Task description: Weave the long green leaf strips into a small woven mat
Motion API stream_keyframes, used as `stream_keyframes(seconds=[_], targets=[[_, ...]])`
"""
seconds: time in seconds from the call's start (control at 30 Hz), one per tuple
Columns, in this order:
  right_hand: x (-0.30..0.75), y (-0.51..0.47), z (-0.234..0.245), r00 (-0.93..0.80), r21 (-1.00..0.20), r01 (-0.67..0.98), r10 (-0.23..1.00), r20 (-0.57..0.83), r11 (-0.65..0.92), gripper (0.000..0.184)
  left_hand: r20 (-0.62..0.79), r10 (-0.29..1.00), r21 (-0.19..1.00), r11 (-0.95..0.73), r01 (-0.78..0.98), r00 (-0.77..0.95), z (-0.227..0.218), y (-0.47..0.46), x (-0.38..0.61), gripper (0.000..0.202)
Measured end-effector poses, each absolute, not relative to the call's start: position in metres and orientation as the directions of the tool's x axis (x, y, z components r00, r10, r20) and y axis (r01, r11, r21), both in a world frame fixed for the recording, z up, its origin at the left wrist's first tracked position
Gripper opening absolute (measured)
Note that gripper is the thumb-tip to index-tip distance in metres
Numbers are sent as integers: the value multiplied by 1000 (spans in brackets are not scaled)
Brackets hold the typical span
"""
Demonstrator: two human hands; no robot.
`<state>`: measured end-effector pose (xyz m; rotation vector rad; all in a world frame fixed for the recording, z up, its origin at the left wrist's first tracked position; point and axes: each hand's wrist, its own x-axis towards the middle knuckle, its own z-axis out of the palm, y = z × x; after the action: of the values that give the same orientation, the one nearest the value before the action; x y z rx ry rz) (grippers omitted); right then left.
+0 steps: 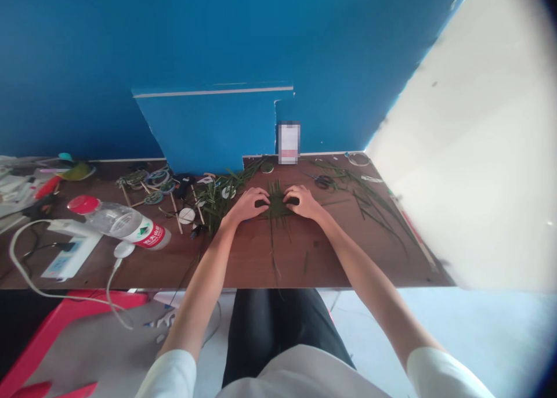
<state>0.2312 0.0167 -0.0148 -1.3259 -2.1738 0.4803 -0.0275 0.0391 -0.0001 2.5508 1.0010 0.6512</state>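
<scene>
White sleeves and dark trousers are seen nearest the camera, at six o'clock, with two bare forearms stretched out over a brown table (243, 264). A red-capped plastic bottle (119, 223) is laid on its side at nine o'clock, beside a white power strip (69, 253) and a looped white cable (26, 270). Further in, at the table's centre, the left hand (248, 205) and the right hand (304, 202) are pressed flat, fingers curled down, on either side of a bundle of green leaf strips (276, 207), which is pinned between them; whether it is pinched cannot be told. Loose green strips (374, 203) are scattered toward two o'clock, small rings and sticks (152, 186) toward ten o'clock. Beyond, at twelve o'clock, a blue wall (217, 50) is seen.
</scene>
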Motion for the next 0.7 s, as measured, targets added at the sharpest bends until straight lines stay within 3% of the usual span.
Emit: stream_keyframes(seconds=[0.7], targets=[[229, 15, -11, -357, -564, 693, 894, 271, 448, 12, 306, 705, 416, -703, 576, 639, 2, 35, -25, 12]])
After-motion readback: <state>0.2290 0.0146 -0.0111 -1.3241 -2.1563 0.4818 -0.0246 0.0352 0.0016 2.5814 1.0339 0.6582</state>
